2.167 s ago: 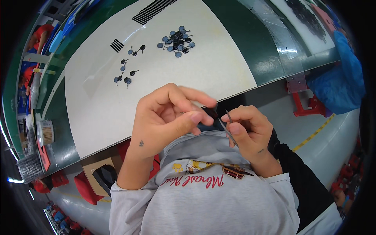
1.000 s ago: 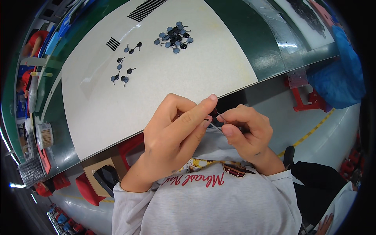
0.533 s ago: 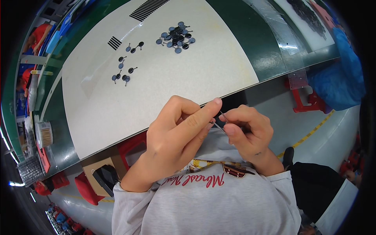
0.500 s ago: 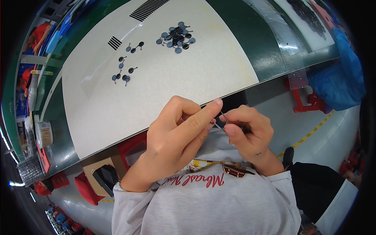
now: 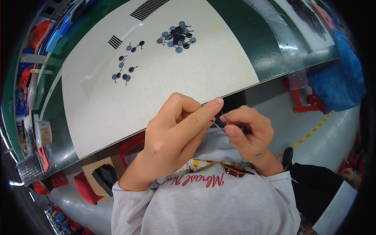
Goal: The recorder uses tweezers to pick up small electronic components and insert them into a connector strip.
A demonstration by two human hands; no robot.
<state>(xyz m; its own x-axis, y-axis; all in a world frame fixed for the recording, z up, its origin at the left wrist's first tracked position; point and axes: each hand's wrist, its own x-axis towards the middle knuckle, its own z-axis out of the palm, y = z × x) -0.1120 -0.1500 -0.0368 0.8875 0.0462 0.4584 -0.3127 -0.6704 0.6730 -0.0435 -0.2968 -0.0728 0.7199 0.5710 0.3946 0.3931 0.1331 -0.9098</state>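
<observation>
Just past the near edge of the white board (image 5: pixel 168 74), my two hands meet in front of my chest. My left hand (image 5: pixel 174 131) pinches a tiny dark piece, mostly hidden behind its fingers. Between thumb and fingers, my right hand (image 5: pixel 250 131) grips thin grey metal prongs that look like tweezers (image 5: pixel 218 127), their tips reaching the left fingertips. On the board lie a pile of small round dark discs with thin tails (image 5: pixel 179 38) and a looser scatter of the same discs (image 5: pixel 125 76) to its left.
Rows of black strips (image 5: pixel 149 9) lie at the board's far edge, with a shorter set (image 5: pixel 115 42) nearer. A tub of cotton swabs (image 5: pixel 45 133) stands at the left. A blue bag (image 5: pixel 338 78) and red stool (image 5: pixel 305 100) are at the right. Below the table sits a cardboard box (image 5: pixel 98 172).
My left hand has shifted very slightly to the left and up. The grip of both hands looks the same, and the discs on the board have stayed put.
</observation>
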